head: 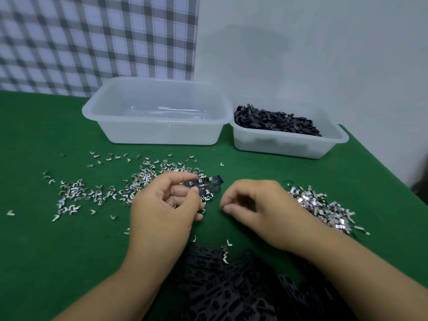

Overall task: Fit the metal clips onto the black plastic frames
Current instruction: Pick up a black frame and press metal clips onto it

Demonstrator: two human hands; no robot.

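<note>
Evidently the left hand (pixel 166 205) pinches a black frame (pixel 205 184) just above the green tabletop (pixel 46 251), likely raised for easier loading, while the right hand (pixel 252 205) hovers beside it, grip curled narrow, whether round a clip unclear, with loose clips (pixel 319 205) within reach.

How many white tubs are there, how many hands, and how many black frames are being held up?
White tubs: 2 (left tub, right tub)
Hands: 2 (left hand, right hand)
Held black frame: 1, in the left hand
Total: 5
</note>
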